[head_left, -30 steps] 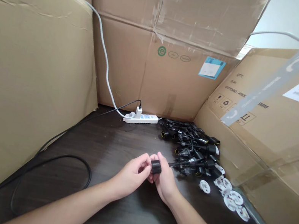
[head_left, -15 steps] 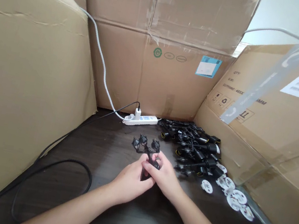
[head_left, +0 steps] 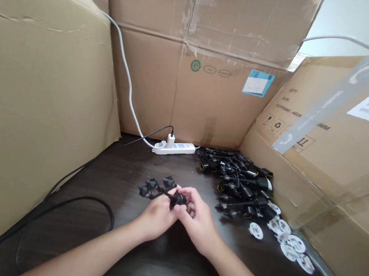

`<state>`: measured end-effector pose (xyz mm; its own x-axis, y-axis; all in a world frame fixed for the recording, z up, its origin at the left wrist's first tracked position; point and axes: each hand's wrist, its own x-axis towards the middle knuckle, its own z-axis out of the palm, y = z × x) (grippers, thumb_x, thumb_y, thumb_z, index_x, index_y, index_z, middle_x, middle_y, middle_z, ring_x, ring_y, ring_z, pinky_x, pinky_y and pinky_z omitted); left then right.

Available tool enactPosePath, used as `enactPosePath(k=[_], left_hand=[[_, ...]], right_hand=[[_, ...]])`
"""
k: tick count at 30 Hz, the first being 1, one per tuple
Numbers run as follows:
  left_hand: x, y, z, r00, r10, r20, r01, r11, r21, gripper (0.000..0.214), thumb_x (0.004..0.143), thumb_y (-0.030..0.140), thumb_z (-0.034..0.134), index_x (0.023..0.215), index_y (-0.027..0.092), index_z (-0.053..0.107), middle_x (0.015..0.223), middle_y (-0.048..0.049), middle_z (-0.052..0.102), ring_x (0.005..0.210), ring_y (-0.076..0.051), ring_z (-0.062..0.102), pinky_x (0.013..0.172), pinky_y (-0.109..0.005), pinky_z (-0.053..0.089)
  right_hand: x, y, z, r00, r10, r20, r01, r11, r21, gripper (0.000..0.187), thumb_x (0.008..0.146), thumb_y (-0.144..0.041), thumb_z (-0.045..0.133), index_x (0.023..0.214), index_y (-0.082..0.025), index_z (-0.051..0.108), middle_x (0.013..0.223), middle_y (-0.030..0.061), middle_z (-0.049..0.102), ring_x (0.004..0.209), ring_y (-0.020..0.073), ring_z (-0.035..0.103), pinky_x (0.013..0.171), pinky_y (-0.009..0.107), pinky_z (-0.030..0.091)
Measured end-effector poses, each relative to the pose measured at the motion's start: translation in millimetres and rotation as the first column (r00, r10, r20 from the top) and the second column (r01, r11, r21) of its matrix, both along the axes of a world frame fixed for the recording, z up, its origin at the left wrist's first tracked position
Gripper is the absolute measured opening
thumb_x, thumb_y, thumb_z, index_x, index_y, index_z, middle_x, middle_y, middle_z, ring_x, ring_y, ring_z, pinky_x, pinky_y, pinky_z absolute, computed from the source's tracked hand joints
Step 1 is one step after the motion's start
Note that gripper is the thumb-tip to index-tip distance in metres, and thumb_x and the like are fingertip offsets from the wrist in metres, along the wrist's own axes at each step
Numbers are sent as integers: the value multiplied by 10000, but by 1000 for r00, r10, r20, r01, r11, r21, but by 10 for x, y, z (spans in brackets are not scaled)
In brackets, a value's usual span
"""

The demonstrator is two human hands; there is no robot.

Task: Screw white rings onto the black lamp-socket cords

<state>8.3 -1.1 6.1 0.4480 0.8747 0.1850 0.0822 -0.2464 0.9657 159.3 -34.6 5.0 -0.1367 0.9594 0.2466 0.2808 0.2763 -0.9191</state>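
The left hand (head_left: 157,217) wraps the black miniature 3-lantern lamp post (head_left: 179,199) just above the tabletop (head_left: 161,272), lanterns (head_left: 151,183) tilted left. The right hand (head_left: 201,222) grips the thick base end, fingers curled. It looks light and stiff, probably smooth plastic; the thin arms seem fragile, so the base is the better hold. Rightward lie piled black lamp posts (head_left: 241,191), then white discs (head_left: 294,243).

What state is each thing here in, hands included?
Three-lantern black lamppost: held, lanterns leftward
Left hand: gripping lamppost
Right hand: gripping lamppost's base
Lamppost pile: jumbled
White discs: loose, some overlapping
White adapter: plugged into power strip
Black cable: looped
Right cardboard box: taped
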Motion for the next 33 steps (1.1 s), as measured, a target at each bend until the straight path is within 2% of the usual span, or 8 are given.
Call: enactPosePath(k=[2,5,9,12,19,26,30,33], left_hand=[[-6,29,25,992,43,121,-17,977,-213,117,840,305,586,884,205,544,704,36,544,583,-110,490,542,-210,405],[-1,50,35,944,85,319,66,898,-435,251,842,432,592,869,215,468,622,89,389,438,-59,272,408,-175,234],[22,27,31,881,63,469,208,839,-504,377,825,546,618,879,201,476,633,80,416,439,-48,269,404,-172,231],[39,10,20,901,98,422,177,806,-565,499,829,671,563,814,177,495,594,67,420,440,-51,294,409,-182,242],[47,-20,62,883,104,457,219,770,-599,483,836,657,549,834,176,504,607,64,441,434,-46,275,412,-186,249],[13,-46,98,859,106,500,249,768,-590,220,802,437,493,830,223,451,577,75,395,432,-78,317,408,-179,276],[25,-45,84,880,119,460,190,799,-571,231,814,430,505,781,202,493,562,59,407,444,-79,335,415,-179,279],[35,-35,42,897,143,418,106,849,-517,265,840,443,511,753,193,511,544,58,393,433,-73,323,410,-178,249]], right_hand=[[-16,-12,-13,999,8,-54,-7,1000,18,290,924,-355,618,1185,-247,552,920,10,662,648,140,541,589,257,414],[-41,-17,-12,997,10,-82,-9,1000,16,232,933,-350,610,1129,-233,570,948,30,680,643,138,565,570,254,422],[-68,-16,12,996,-6,-91,9,999,39,170,913,-336,640,1026,-210,630,836,22,679,611,138,561,556,255,410],[-66,-9,24,994,-57,-97,65,995,81,140,892,-333,665,949,-206,679,742,9,659,584,140,541,546,256,404],[-66,8,63,982,-95,-166,102,994,37,183,833,-372,720,859,-194,755,742,50,709,622,189,614,600,310,496],[-130,-18,96,895,88,-438,-176,971,-164,320,783,-488,773,850,-178,727,598,5,671,531,196,664,644,383,584],[-129,-20,127,893,103,-438,-204,961,-188,336,762,-487,793,788,-164,705,626,16,681,565,170,653,634,319,548],[-124,-18,151,908,94,-409,-194,958,-212,357,781,-510,765,766,-158,710,601,2,648,459,97,485,484,234,403]])
